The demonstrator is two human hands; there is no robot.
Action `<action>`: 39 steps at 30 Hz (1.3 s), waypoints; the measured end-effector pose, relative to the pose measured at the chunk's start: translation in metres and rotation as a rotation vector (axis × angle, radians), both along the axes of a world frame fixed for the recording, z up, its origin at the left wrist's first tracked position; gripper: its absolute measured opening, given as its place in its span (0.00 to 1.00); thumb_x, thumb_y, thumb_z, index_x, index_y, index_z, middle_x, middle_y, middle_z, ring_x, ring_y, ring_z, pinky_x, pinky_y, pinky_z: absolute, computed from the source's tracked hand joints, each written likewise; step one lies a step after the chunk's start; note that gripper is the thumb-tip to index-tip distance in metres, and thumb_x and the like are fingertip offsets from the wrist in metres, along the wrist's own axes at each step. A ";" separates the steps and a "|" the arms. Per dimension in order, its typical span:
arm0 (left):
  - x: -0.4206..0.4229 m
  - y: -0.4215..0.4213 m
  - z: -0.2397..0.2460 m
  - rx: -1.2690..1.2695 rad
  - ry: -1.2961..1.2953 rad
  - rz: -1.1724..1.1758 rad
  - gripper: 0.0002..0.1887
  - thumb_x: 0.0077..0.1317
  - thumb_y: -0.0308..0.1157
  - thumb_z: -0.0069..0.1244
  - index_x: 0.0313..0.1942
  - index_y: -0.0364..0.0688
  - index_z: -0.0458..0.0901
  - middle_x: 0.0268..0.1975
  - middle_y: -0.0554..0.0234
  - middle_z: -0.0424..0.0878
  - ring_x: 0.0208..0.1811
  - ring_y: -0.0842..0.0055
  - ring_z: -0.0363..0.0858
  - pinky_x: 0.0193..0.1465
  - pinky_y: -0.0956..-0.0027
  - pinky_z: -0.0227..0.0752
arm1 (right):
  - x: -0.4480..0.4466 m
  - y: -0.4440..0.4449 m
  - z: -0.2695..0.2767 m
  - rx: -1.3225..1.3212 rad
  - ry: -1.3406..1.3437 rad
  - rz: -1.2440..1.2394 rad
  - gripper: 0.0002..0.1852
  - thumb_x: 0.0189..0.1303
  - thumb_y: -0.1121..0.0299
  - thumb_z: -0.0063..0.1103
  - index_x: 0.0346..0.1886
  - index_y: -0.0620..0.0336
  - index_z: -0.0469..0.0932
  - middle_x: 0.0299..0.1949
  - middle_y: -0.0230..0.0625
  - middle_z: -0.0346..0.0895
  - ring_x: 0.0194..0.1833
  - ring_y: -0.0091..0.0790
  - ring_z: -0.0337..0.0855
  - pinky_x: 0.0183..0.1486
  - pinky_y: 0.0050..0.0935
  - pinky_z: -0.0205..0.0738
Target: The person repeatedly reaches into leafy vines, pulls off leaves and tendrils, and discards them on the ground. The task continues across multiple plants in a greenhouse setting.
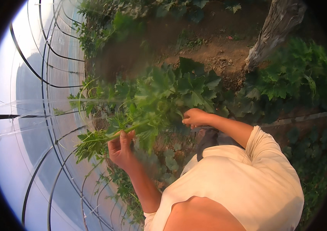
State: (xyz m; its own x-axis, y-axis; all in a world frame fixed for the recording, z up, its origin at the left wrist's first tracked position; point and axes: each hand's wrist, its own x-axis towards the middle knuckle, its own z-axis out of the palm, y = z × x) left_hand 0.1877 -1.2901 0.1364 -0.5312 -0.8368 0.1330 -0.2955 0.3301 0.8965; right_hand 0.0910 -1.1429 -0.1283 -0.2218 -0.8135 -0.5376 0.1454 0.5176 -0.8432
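Note:
My left hand pinches the green stem of a climbing vine between thumb and fingers, close to its leafy tip. The vine has lobed leaves and thin curling tendrils. To the right, my right hand has its fingers curled beside a pale green stalk at the lower part of the same foliage. Whether those fingers grip the stalk cannot be made out. Broad dark green leaves spread just beyond my right hand. Clear plastic strands run from the left towards the vine.
Plastic greenhouse film on dark curved hoops rises at the left. A weathered wooden post stands on bare soil at the upper right. More leafy plants grow at the right. A narrow pale strip crosses the ground.

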 end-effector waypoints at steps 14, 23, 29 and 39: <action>-0.035 -0.014 0.013 0.041 0.057 -0.002 0.10 0.71 0.32 0.58 0.35 0.37 0.75 0.32 0.59 0.83 0.35 0.72 0.87 0.45 0.68 0.85 | 0.005 -0.036 0.096 -0.376 -0.580 -0.682 0.24 0.63 0.68 0.66 0.60 0.65 0.71 0.44 0.37 0.81 0.39 0.32 0.85 0.40 0.28 0.79; -0.033 -0.017 0.000 0.065 0.029 -0.050 0.13 0.69 0.33 0.60 0.33 0.37 0.75 0.29 0.61 0.82 0.31 0.72 0.88 0.41 0.69 0.84 | 0.005 -0.025 0.092 -0.141 0.502 -0.623 0.20 0.59 0.63 0.67 0.49 0.59 0.70 0.37 0.44 0.83 0.40 0.52 0.84 0.42 0.46 0.77; -0.040 -0.010 -0.007 0.013 -0.014 -0.062 0.14 0.69 0.34 0.61 0.32 0.37 0.75 0.29 0.61 0.82 0.30 0.72 0.88 0.37 0.70 0.83 | -0.001 -0.015 0.077 -0.307 0.730 -0.643 0.16 0.61 0.68 0.61 0.49 0.58 0.68 0.32 0.46 0.81 0.36 0.56 0.82 0.37 0.52 0.74; -0.042 0.019 -0.014 0.073 -0.022 -0.071 0.13 0.67 0.34 0.63 0.38 0.35 0.78 0.32 0.60 0.85 0.32 0.73 0.89 0.37 0.75 0.76 | -0.014 -0.017 0.070 -0.111 0.527 -0.641 0.12 0.64 0.65 0.57 0.45 0.61 0.71 0.32 0.54 0.82 0.36 0.61 0.82 0.39 0.56 0.73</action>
